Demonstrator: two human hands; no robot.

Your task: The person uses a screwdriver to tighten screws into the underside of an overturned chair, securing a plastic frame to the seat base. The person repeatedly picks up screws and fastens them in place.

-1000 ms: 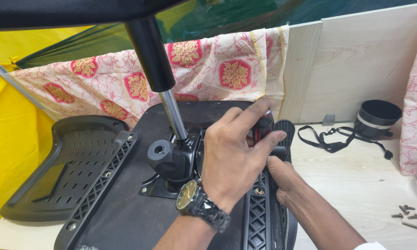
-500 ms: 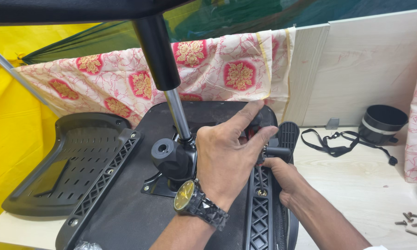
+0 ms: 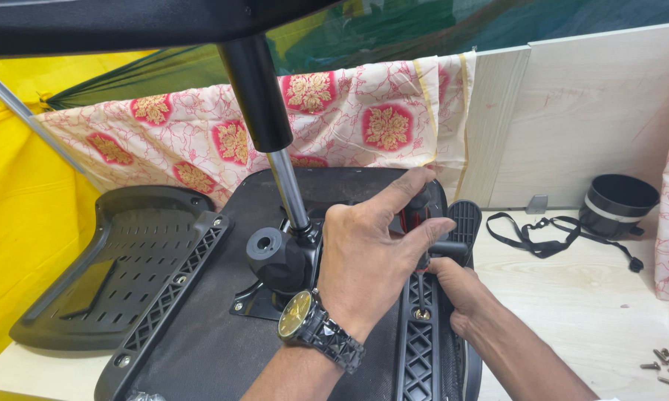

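Pale wooden tabletop [image 3: 572, 312] before floral cloth [image 3: 334, 126]

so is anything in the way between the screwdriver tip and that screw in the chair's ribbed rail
Nothing visible blocks it. The left hand grips the screwdriver upright, and its shaft drops straight to the screw in the ribbed rail. The right hand sits beside the shaft on the right, not under the tip.

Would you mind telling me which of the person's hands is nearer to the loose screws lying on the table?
Right. The right hand rests low on the armrest bracket, on the side facing the screws. The left hand, with the wristwatch, grips the red-handled screwdriver farther away, toward the gas cylinder.
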